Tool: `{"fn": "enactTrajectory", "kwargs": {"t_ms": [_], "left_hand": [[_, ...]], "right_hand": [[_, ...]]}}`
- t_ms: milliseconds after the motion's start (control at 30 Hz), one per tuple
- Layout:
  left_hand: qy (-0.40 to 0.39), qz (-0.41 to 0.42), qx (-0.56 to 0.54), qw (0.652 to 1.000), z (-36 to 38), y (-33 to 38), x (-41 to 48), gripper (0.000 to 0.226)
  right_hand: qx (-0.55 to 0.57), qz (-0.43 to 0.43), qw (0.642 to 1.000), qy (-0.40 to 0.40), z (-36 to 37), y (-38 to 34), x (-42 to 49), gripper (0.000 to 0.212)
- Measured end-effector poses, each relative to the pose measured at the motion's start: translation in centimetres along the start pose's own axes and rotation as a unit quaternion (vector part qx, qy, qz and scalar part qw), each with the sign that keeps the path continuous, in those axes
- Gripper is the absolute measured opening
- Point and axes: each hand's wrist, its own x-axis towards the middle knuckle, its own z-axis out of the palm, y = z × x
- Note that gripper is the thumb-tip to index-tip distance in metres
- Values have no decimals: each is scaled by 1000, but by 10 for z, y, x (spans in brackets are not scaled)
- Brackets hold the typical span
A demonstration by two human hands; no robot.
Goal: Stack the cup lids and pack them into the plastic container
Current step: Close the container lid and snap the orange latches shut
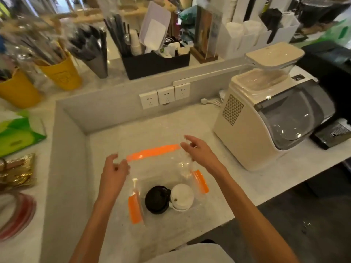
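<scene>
From the head camera we look down on a pale stone counter (106, 186) set in a recess, with a raised ledge at its back and left edges. Near the counter's front edge stands a clear container (161, 171) with orange clips on three sides: one along its far side, one on its left, one on its right. Inside it, on the bottom, lie two lid stacks side by side and touching: a black lid (157, 199) on the left and a white lid (182, 196) on the right.

Our left hand (114, 173) hovers at the container's far left corner, fingers loosely curled and partly spread; we cannot tell whether they touch the rim. Our right hand (197, 150) is at the far right corner, fingers half open, with clear plastic under them; whether they pinch it we cannot tell, as the picture is blurred there.

At the counter's right edge sits a cream machine (256, 118) with a dark window. Three sockets (164, 95) are set in the back wall. On the ledge behind stand yellow cups (60, 74) of straws and a black box (155, 63).
</scene>
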Motion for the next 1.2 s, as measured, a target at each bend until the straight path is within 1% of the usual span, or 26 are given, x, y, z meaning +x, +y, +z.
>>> {"fn": "enactTrajectory", "kwargs": {"t_ms": [100, 200, 300, 367, 433, 467, 533, 667, 767, 900, 1033, 1200], "left_hand": [[12, -58, -9, 998, 4, -37, -41, 38], [48, -75, -12, 996, 18, -50, -68, 35], [44, -90, -10, 995, 22, -53, -88, 37], [39, -78, 2, 996, 22, -54, -102, 24], [36, -51, 14, 998, 22, -54, -109, 27], [30, -45, 17, 998, 23, -55, -110, 25], [20, -35, 24, 999, 24, -56, -110, 11], [15, -34, 34, 999, 31, -55, -109, 7], [19, -57, 16, 998, 34, -56, -107, 23], [3, -65, -5, 998, 34, -61, -106, 23], [-6, -86, -25, 996, 35, -64, -105, 32], [35, -100, -61, 992, 36, -61, -94, 42]], "right_hand": [[-46, 0, 999, -18, 15, 21, -22, 51], [-109, 11, 994, -1, 22, 46, -41, 49], [-120, 7, 993, -6, 27, 65, -61, 48], [-130, -15, 991, -3, 28, 72, -67, 45], [-139, -24, 990, 1, 28, 72, -66, 43], [-144, -25, 989, 2, 26, 72, -65, 43], [-158, -23, 987, 7, 21, 71, -67, 44], [-207, -2, 978, 12, 20, 72, -75, 45], [-218, 16, 976, 15, 28, 73, -77, 42], [-201, 5, 980, 3, 30, 76, -82, 41], [-197, -7, 980, 11, 32, 83, -80, 41], [-158, -25, 987, 13, 36, 80, -63, 35]]}}
